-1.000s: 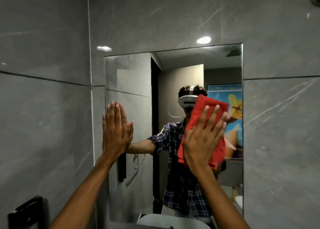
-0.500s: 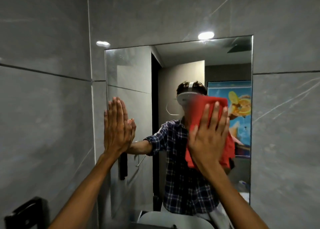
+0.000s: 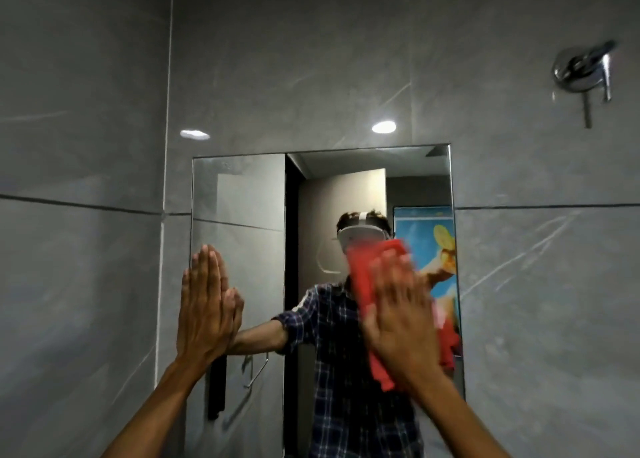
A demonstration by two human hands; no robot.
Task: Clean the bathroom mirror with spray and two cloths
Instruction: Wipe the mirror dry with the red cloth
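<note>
Red cloth [image 3: 367, 284] is pinned flat against the mirror [image 3: 242, 215] under the right hand [image 3: 401, 322], whose grip is an open, spread palm pressing rather than a closed fist; fingers point up and slightly left. The hand and cloth are motion-blurred, so exact finger placement cannot be read. The cloth's long axis runs roughly vertical with a lean to the upper left, its top edge showing above the fingertips and a ragged tail hanging below the wrist. It sits in the right-hand half of the glass, at mid height, close to the right edge.

Left hand [image 3: 207, 305] is open and empty, palm flat on the mirror's left margin, apparently bracing, fingers upright and together.

Relation governing the next stroke: unwiped glass appears to lie chiefly above and to the left of the cloth, between the two hands and up toward the top edge. The right hand alone carries the cloth and is the nearer to that area, so judgement is that the stroke would run leftward or upward from its present place.

Spray bottle and second cloth are not in view.
</note>
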